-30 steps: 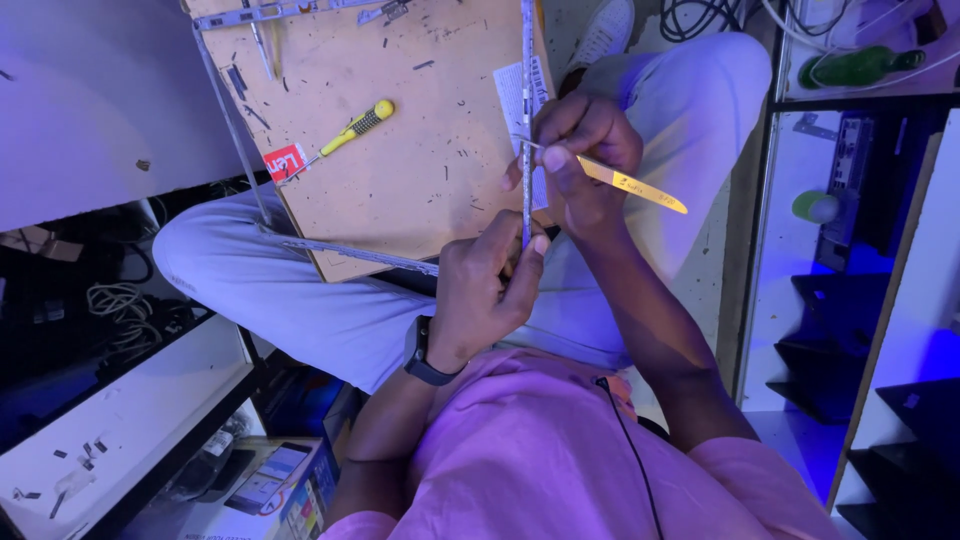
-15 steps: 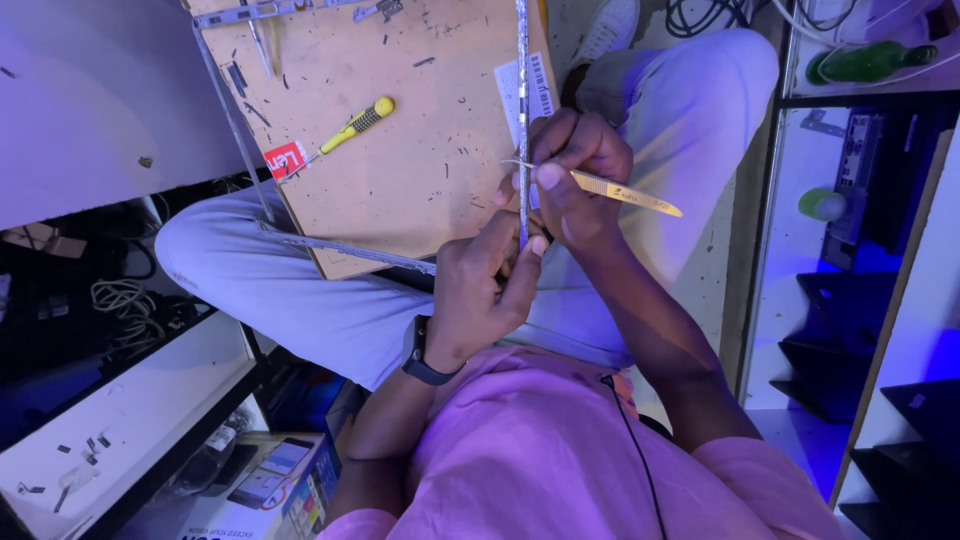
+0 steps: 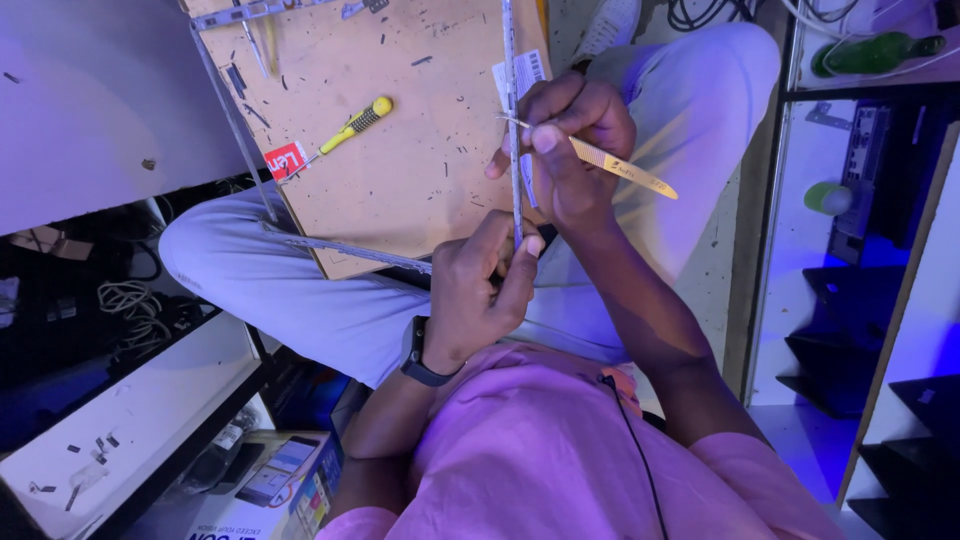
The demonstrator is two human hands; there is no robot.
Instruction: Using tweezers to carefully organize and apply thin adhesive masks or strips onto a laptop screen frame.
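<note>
Strip (image 3: 513, 110): a thin metal strip is running lengthwise away from the person, over the wooden board (image 3: 400, 130) on their lap.
Left hand (image 3: 480, 295): fingers pinching the strip's near end.
Right hand (image 3: 570, 140): fingers pinching tweezers (image 3: 610, 165), tip touching the strip farther up.

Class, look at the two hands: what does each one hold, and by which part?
The left hand pinches the near end of a thin strip. The right hand grips yellow tweezers near the tip end, tips at the strip.

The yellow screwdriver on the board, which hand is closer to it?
The right hand, though neither touches it. The yellow screwdriver lies apart on the wooden board; the left hand is farther, gripping the thin strip near the body.
</note>
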